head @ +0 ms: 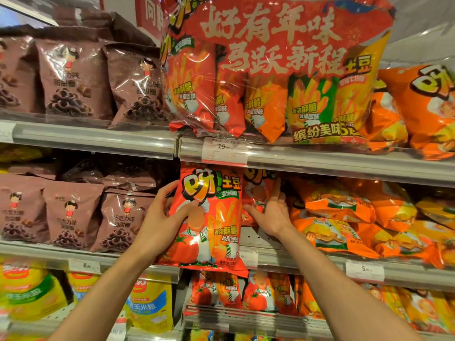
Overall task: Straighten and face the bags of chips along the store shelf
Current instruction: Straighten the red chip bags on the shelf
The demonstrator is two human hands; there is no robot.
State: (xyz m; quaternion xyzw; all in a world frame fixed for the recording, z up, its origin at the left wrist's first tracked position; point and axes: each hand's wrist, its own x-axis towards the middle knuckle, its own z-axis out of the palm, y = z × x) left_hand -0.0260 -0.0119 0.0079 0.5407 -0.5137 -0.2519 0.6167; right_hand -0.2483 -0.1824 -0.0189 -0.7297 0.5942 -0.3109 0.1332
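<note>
Brown bags [71, 212]: left of the frame, standing in rows on the top and middle shelves.
Yellow bags [147, 303]: lower left, on the bottom shelf.
Left hand [160, 217]: centre of the frame, grip closed on the left edge of the red chip bag, thumb across its front, fingers curled round the edge.
Red chip bag [209, 217]: centre, upright and facing forward at the front of the middle shelf [307, 262], its lower end hanging over the shelf edge and hiding part of a price tag [248, 258].
Right hand [268, 212]: just right of the red chip bag, grip wide, fingers straight and pressed against a second red bag [256, 190] standing behind.
Multipack [270, 70]: upper centre, large clear pack of small bags on the top shelf.
Orange bags [344, 217]: right of the frame, lying tilted and overlapping on the middle shelf.
</note>
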